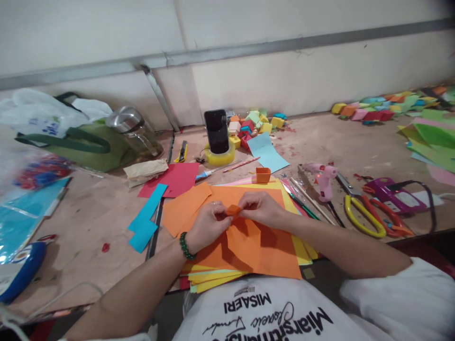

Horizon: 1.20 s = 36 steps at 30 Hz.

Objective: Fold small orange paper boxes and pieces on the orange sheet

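Between the fingertips of both my hands is a small folded piece of orange paper [233, 210]. My left hand [210, 221], with a green bead bracelet at its wrist, pinches its left side. The right side is pinched by my right hand [262, 208]. Both hands are just above a stack of coloured paper topped by an orange sheet [280, 253]. Below the fingers, a smaller orange piece [245, 242] rests on that sheet. Beyond my right hand stands a small orange paper box [263, 175].
Right of the stack lie a pink glue gun [323, 179], yellow-handled scissors [362, 218] and a purple device [394, 195]. Behind, a phone [216, 131] leans in a tape roll [220, 155] beside several paper cubes [265, 128]. Blue strips [147, 210] and a glass bottle [135, 132] are leftward.
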### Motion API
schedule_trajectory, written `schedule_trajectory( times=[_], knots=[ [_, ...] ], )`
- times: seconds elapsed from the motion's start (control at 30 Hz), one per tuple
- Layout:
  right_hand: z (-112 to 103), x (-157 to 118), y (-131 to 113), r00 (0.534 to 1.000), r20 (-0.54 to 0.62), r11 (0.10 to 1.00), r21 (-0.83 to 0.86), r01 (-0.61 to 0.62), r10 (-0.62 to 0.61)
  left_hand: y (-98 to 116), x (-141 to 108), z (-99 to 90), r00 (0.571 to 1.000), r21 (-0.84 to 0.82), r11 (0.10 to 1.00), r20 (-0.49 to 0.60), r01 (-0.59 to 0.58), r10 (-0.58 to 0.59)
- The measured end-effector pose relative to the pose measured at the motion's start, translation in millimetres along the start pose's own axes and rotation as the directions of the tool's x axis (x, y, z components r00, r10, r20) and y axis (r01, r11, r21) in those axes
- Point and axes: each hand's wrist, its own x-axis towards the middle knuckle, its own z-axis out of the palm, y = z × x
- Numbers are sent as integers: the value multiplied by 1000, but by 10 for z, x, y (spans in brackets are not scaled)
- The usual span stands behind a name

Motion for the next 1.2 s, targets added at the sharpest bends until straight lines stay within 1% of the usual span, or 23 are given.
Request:
schedule_trajectory(
  times=[0.07,0.13,0.2,0.27,0.3,0.37,0.43,0.47,0.53,0.6,0.67,0.8,1.0,1.2],
  knots=[
    [9,-15,-13,997,-36,997,20,75,-74,25,-2,-3,1000,22,999,2,-29,29],
    [-15,-15,-47,995,-46,994,70,89,-86,47,-1,-10,999,50,998,-7,-43,43],
    [-55,5,-68,996,-87,989,143,39,-27,55,-3,-13,999,92,995,-15,-46,47],
    [-83,37,-55,992,-96,980,190,-64,83,53,-11,-6,998,139,989,-22,-50,54],
    [-87,52,-36,988,-61,972,198,-126,140,51,-19,2,998,166,984,-24,-59,64],
    [-73,75,15,971,69,954,184,-236,227,47,-38,24,995,237,967,-26,-88,97],
    [-44,82,64,946,183,941,162,-296,266,45,-59,50,991,309,944,-24,-116,129],
    [-31,80,83,939,209,938,158,-309,274,42,-68,63,990,333,935,-25,-124,141],
    [-13,71,107,939,206,941,140,-308,277,36,-77,84,989,352,927,-26,-130,148],
    [-9,58,111,953,173,960,85,-266,249,30,-77,95,991,349,929,-19,-121,136],
    [-14,46,105,971,141,981,2,-194,192,30,-71,91,993,332,937,-5,-107,115],
    [-22,26,90,990,116,991,-110,-74,87,64,-64,48,995,278,955,41,-102,94],
    [-21,1,63,989,139,971,-226,83,-53,93,-59,13,997,217,975,79,-45,28],
    [6,-45,-1,979,151,907,-378,184,-136,62,-63,62,998,242,969,56,-54,42]
  ],
)
